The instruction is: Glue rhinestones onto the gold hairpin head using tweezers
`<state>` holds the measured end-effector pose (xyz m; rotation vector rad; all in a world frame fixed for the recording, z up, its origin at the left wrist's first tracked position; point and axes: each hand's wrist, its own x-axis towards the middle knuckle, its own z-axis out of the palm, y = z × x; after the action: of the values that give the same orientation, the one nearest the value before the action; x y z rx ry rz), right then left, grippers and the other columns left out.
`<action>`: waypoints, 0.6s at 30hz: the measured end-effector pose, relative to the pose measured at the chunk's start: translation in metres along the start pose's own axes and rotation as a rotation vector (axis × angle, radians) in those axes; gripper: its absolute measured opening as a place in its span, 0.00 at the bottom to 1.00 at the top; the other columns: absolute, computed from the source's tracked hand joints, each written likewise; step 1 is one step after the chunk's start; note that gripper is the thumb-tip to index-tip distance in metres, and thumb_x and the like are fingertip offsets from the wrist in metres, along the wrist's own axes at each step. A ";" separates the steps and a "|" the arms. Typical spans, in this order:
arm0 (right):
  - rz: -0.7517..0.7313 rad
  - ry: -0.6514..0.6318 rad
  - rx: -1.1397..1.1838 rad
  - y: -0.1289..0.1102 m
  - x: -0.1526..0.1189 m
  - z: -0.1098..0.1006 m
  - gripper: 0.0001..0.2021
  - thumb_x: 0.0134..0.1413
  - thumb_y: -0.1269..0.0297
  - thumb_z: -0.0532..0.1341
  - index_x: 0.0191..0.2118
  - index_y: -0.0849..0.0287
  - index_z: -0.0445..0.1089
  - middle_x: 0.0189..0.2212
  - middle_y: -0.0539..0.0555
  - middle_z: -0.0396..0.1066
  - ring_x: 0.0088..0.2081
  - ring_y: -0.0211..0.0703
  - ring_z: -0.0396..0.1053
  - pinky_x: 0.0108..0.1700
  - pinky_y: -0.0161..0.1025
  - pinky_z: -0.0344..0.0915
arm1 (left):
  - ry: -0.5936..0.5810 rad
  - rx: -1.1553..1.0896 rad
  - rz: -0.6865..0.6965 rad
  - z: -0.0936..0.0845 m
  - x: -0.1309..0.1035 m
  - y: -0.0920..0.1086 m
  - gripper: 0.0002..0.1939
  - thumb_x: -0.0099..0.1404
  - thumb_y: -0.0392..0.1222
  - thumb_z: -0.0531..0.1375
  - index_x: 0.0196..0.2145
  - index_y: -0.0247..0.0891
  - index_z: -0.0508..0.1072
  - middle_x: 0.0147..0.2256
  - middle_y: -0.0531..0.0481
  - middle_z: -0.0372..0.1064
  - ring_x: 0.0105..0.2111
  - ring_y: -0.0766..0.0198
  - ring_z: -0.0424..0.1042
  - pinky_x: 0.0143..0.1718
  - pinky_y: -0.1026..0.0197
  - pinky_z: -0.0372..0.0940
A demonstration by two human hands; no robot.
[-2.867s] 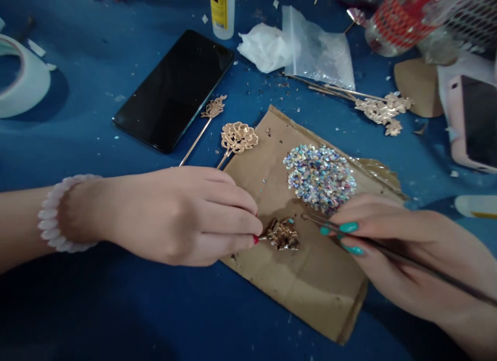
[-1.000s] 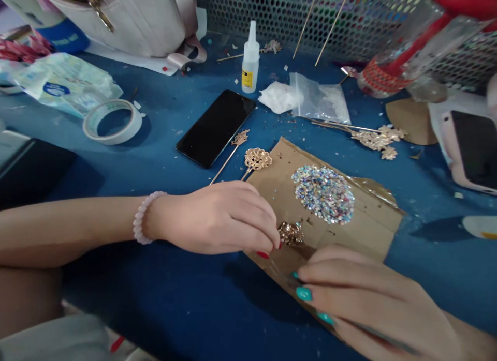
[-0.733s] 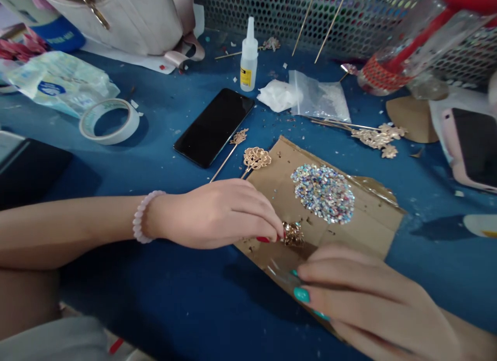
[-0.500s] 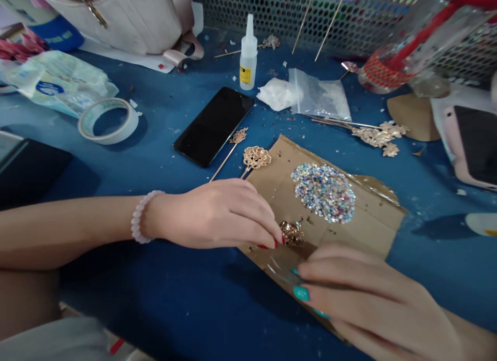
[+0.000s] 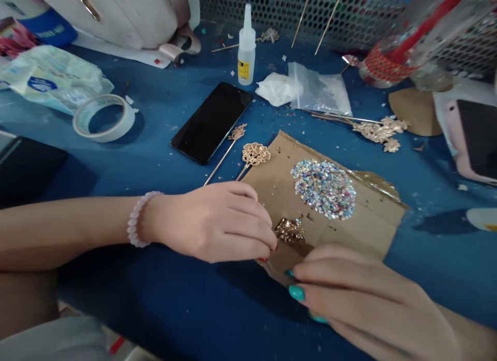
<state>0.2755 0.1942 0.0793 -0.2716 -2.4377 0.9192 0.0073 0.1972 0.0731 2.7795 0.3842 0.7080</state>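
My left hand [image 5: 217, 221], wearing a pale bead bracelet [image 5: 137, 219], has its fingers curled together over the cardboard's near edge. What its fingertips pinch, if anything, is hidden. Right beside them lies a gold openwork metal ornament [image 5: 290, 230] on the cardboard [image 5: 373, 231]. My right hand [image 5: 373, 299] is closed around slim tweezers [image 5: 276, 274], whose tips reach to the left fingertips. Beyond the ornament, a pile of small iridescent rhinestones [image 5: 324, 189] is spread on the cardboard. Two gold flower hairpins, one large [image 5: 256, 154] and one smaller [image 5: 237, 132], lie past my left hand.
A black phone [image 5: 212, 122], glue bottle [image 5: 246, 56], tape roll [image 5: 104, 119] and zip bag [image 5: 320, 89] lie around the far side. More gold hairpins [image 5: 380, 131] sit near a pink-edged phone [image 5: 479, 138]. A plastic bottle [image 5: 382, 66] and mesh panel [image 5: 272, 9] stand behind.
My left fingertips have moved slightly left and down, off the gold ornament. My right hand has brought the tweezers' tips left to meet them.
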 end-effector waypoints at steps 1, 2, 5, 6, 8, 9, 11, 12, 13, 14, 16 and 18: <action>0.000 0.008 0.006 0.001 -0.002 0.000 0.09 0.70 0.73 0.54 0.44 0.61 0.72 0.36 0.56 0.79 0.40 0.38 0.78 0.41 0.32 0.74 | 0.002 0.018 0.008 0.000 0.000 -0.001 0.17 0.77 0.34 0.51 0.36 0.42 0.79 0.44 0.54 0.81 0.44 0.67 0.80 0.44 0.59 0.69; -0.001 0.020 0.010 0.002 -0.004 0.001 0.10 0.71 0.72 0.53 0.45 0.60 0.72 0.36 0.56 0.79 0.40 0.38 0.77 0.41 0.33 0.74 | 0.002 0.031 0.016 0.001 -0.001 -0.001 0.17 0.77 0.34 0.51 0.36 0.42 0.78 0.44 0.54 0.81 0.44 0.67 0.80 0.44 0.59 0.69; -0.005 0.033 0.006 0.003 -0.008 0.002 0.10 0.71 0.72 0.52 0.44 0.60 0.71 0.36 0.56 0.79 0.39 0.38 0.77 0.39 0.33 0.74 | 0.013 0.058 0.027 0.002 -0.002 -0.004 0.16 0.77 0.34 0.51 0.38 0.39 0.78 0.44 0.53 0.81 0.44 0.66 0.80 0.45 0.59 0.68; -0.004 0.037 0.000 0.003 -0.008 0.003 0.10 0.71 0.72 0.52 0.44 0.60 0.71 0.36 0.56 0.79 0.39 0.38 0.77 0.39 0.33 0.73 | 0.021 0.069 0.030 0.002 -0.002 -0.004 0.16 0.77 0.34 0.51 0.38 0.38 0.77 0.44 0.52 0.81 0.44 0.66 0.79 0.45 0.58 0.68; 0.002 0.059 -0.007 0.002 -0.007 0.004 0.10 0.71 0.72 0.52 0.44 0.60 0.71 0.36 0.56 0.79 0.38 0.38 0.77 0.38 0.33 0.73 | 0.032 0.114 0.031 0.003 -0.003 -0.005 0.16 0.77 0.34 0.49 0.39 0.38 0.76 0.43 0.51 0.81 0.44 0.66 0.79 0.45 0.59 0.67; 0.000 0.073 -0.011 0.001 -0.006 0.004 0.10 0.71 0.72 0.52 0.44 0.60 0.72 0.35 0.55 0.79 0.38 0.38 0.77 0.37 0.33 0.73 | 0.036 0.150 0.025 0.003 -0.004 -0.006 0.16 0.77 0.33 0.49 0.38 0.38 0.76 0.42 0.51 0.81 0.45 0.66 0.79 0.45 0.59 0.67; -0.001 0.053 -0.027 0.000 -0.003 0.002 0.10 0.71 0.72 0.53 0.43 0.59 0.72 0.35 0.55 0.80 0.38 0.37 0.77 0.38 0.33 0.74 | 0.036 0.230 -0.008 0.004 -0.005 -0.007 0.15 0.76 0.33 0.50 0.37 0.38 0.74 0.39 0.52 0.81 0.44 0.66 0.78 0.43 0.60 0.66; -0.004 0.027 -0.038 -0.001 -0.001 0.001 0.09 0.71 0.72 0.53 0.43 0.59 0.72 0.35 0.54 0.80 0.38 0.37 0.78 0.39 0.33 0.74 | 0.039 0.265 -0.033 0.004 -0.005 -0.008 0.13 0.76 0.33 0.51 0.36 0.38 0.73 0.38 0.52 0.80 0.44 0.66 0.78 0.42 0.60 0.65; -0.004 -0.013 -0.048 -0.001 0.001 0.000 0.09 0.70 0.73 0.54 0.43 0.60 0.72 0.35 0.54 0.80 0.38 0.36 0.78 0.40 0.33 0.75 | 0.046 0.294 -0.057 0.004 -0.005 -0.008 0.12 0.76 0.34 0.52 0.35 0.37 0.72 0.36 0.51 0.80 0.42 0.66 0.78 0.41 0.60 0.64; -0.006 -0.034 -0.055 -0.002 0.002 -0.002 0.08 0.70 0.73 0.55 0.42 0.60 0.72 0.35 0.53 0.81 0.38 0.36 0.78 0.41 0.32 0.75 | 0.052 0.317 -0.081 0.004 -0.005 -0.009 0.12 0.76 0.35 0.53 0.34 0.37 0.71 0.35 0.51 0.79 0.41 0.67 0.78 0.40 0.60 0.64; -0.017 -0.010 -0.054 -0.003 0.005 -0.003 0.10 0.70 0.73 0.54 0.42 0.60 0.72 0.35 0.53 0.81 0.37 0.35 0.78 0.42 0.32 0.75 | 0.067 0.349 -0.119 0.004 -0.005 -0.010 0.12 0.76 0.37 0.53 0.33 0.37 0.69 0.32 0.53 0.78 0.38 0.68 0.78 0.39 0.60 0.62; -0.029 0.035 -0.045 -0.004 0.006 -0.003 0.11 0.71 0.73 0.53 0.41 0.60 0.73 0.34 0.54 0.81 0.37 0.36 0.78 0.41 0.33 0.76 | 0.103 0.366 -0.134 0.004 -0.005 -0.011 0.14 0.77 0.41 0.54 0.32 0.38 0.69 0.31 0.55 0.77 0.37 0.69 0.78 0.38 0.60 0.61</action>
<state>0.2723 0.1953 0.0863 -0.2661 -2.4257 0.8412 0.0028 0.2056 0.0646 3.0205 0.7856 0.8219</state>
